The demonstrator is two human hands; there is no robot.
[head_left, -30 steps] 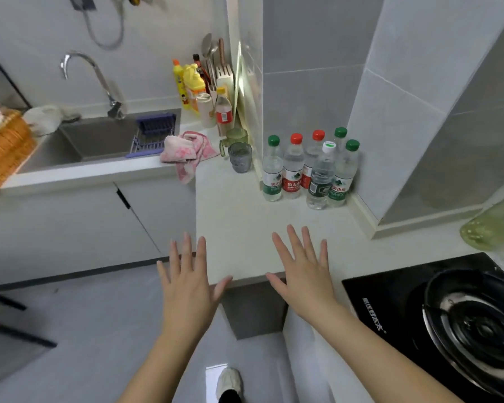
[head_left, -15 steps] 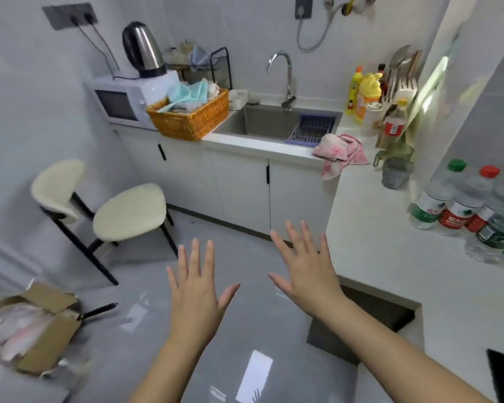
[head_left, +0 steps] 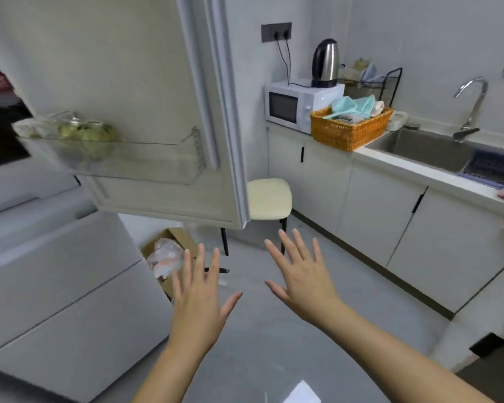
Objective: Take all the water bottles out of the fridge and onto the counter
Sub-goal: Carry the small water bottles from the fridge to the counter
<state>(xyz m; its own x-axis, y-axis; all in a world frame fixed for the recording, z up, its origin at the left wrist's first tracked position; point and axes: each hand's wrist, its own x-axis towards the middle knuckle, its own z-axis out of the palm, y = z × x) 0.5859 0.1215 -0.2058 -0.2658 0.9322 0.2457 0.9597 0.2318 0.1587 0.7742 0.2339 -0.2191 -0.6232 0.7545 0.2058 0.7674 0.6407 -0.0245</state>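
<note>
The white fridge [head_left: 50, 286] fills the left side, its upper door [head_left: 146, 91] swung open toward me. A clear door shelf [head_left: 146, 162] holds a bag of green produce [head_left: 85, 135] at its left end. The dark fridge interior shows at the far left edge. No water bottle is in view. My left hand [head_left: 200, 298] and my right hand [head_left: 300, 274] hover over the floor in front of the fridge, fingers spread, holding nothing.
A cream stool [head_left: 269, 197] stands behind the open door. A cardboard box [head_left: 169, 257] with plastic bags sits on the floor by the fridge. The counter [head_left: 419, 167] on the right carries a microwave [head_left: 297, 104], kettle [head_left: 325, 62], orange basket [head_left: 349, 129] and sink [head_left: 425, 148].
My view has swung left from the counter with the bottles, past the sink, to the open fridge. Both hands stayed spread and empty in front of me.
</note>
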